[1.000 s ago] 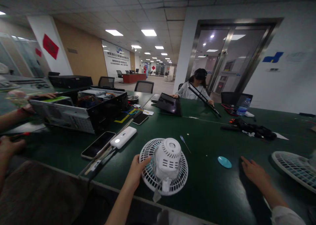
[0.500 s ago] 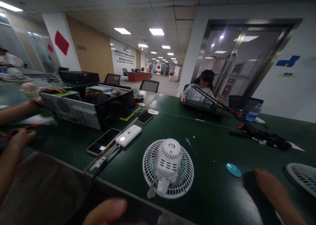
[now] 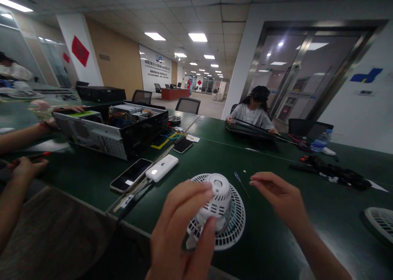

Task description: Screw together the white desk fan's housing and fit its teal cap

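Fan: a small white desk fan [image 3: 218, 194], its slotted, domed motor housing pointing up and its round white grille [image 3: 231, 235] spread beneath it, just in front of the person.
Left hand: the left hand [image 3: 179, 226] is clamped around the housing, with its fingers [image 3: 196, 192] across the near side (the grille's near edge is hidden behind it).
Right hand: the right hand [image 3: 278, 194] hangs in the air just right of the fan, apart from the left and not touching the fan. Its thumb and forefinger are pinched close, but whether anything lies between them is too small to tell.
Bench: the dark green bench [image 3: 264, 247] lies under it all; I cannot tell if the grille is resting on it.
Nearby: a thin blue-handled screwdriver [image 3: 238, 179] lies just beyond the grille, a white power bank [image 3: 161, 168] and a smartphone [image 3: 130, 175] lie left of the fan, and a second fan grille [image 3: 380, 220] sits at the right edge.
Further off: an open computer case [image 3: 110, 134] stands on the bench, and beside it a co-worker's hand [image 3: 26, 169] holds a red-handled tool [image 3: 39, 154]. Across the bench, another person [image 3: 253, 114] sits behind a dark panel [image 3: 248, 132].
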Available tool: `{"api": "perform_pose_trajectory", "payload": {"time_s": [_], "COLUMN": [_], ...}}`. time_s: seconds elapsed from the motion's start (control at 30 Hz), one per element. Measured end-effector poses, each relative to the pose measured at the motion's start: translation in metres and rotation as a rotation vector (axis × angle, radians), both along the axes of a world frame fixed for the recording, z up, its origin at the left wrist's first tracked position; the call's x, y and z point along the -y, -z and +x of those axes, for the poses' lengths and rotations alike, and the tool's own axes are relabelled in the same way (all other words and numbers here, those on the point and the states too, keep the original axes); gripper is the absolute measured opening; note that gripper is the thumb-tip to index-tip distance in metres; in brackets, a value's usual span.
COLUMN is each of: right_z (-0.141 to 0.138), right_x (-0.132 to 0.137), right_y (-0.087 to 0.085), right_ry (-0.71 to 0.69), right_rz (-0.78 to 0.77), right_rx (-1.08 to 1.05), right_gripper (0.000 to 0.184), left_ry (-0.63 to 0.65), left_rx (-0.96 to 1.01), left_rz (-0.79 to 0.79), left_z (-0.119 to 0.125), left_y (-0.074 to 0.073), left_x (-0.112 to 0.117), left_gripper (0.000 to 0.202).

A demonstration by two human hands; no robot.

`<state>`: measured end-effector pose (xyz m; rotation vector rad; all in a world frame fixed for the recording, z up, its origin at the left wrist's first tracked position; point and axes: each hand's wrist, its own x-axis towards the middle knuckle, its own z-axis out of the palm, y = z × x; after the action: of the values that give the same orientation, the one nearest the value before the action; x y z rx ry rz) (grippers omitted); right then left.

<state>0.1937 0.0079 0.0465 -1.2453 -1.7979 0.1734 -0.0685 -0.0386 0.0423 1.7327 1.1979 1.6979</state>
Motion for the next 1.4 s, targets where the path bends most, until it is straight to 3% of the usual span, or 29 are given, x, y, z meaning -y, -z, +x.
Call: {"api": "perform_pose_trajectory", "payload": {"time_s": [0.1,0.2,0.3,0.4,0.63,0.83,0.9,0.97,1.03,1.1,1.13,1.2,1.27,1.4], "right_z": [-0.054,-0.074,-0.073,-0.069,-0.07,-0.065,-0.047,-0.015,0.027,0.068,0.085,0.111,0.126,0.135], "right_x": [-0.001,-0.008,-0.014,-0.015,-0.016,-0.013,-0.008,-0.005,-0.003,0.001,0.004,0.01,0.014,0.008], "right_y": [-0.014,-0.017,-0.016,-0.017,-0.032,-0.048,-0.041,-0.022,0.009,0.045,0.063,0.092,0.11,0.119], "right_ry": [-0.276,-0.357,-0.376,-0.394,-0.471,-0.607,-0.534,-0.309,0.067,0.525,0.627,0.732,0.754,0.715], "right_rz": [0.075,0.063,0.033,0.019,-0.088,-0.211,-0.168,-0.123,-0.171,-0.318,-0.37,-0.435,-0.46,-0.479], "right_rx": [0.045,0.154,0.255,0.322,0.475,0.488,0.443,0.414,0.485,0.647,0.668,0.688,0.711,0.743], "right_gripper": [0.008,0.008,0.01,0.011,0.011,0.019,0.022,0.025,0.026,0.032,0.037,0.039,0.035,0.033], "left_ry": [0.169,0.344,0.406,0.406,0.43,0.418,0.408,0.39,0.372,0.368,0.368,0.371,0.379,0.369], "left_rx": [-0.103,-0.133,-0.082,-0.067,-0.039,-0.008,-0.015,-0.017,0.0,0.02,0.033,0.051,0.064,0.111], "left_rz": [-0.014,-0.177,-0.278,-0.294,-0.344,-0.333,-0.34,-0.378,-0.429,-0.454,-0.453,-0.435,-0.429,-0.462], "left_z": [0.026,0.04,0.044,0.043,0.042,0.042,0.042,0.042,0.043,0.044,0.044,0.045,0.046,0.047], "left_y": [0.012,0.031,0.046,0.052,0.047,0.046,0.045,0.043,0.041,0.039,0.039,0.039,0.04,0.042], "left_x": [-0.029,-0.056,-0.066,-0.062,-0.055,-0.056,-0.056,-0.055,-0.054,-0.053,-0.053,-0.053,-0.053,-0.052], "left_gripper": [0.066,0.09,0.088,0.086,0.077,0.075,0.075,0.075,0.075,0.076,0.076,0.076,0.075,0.074]}}
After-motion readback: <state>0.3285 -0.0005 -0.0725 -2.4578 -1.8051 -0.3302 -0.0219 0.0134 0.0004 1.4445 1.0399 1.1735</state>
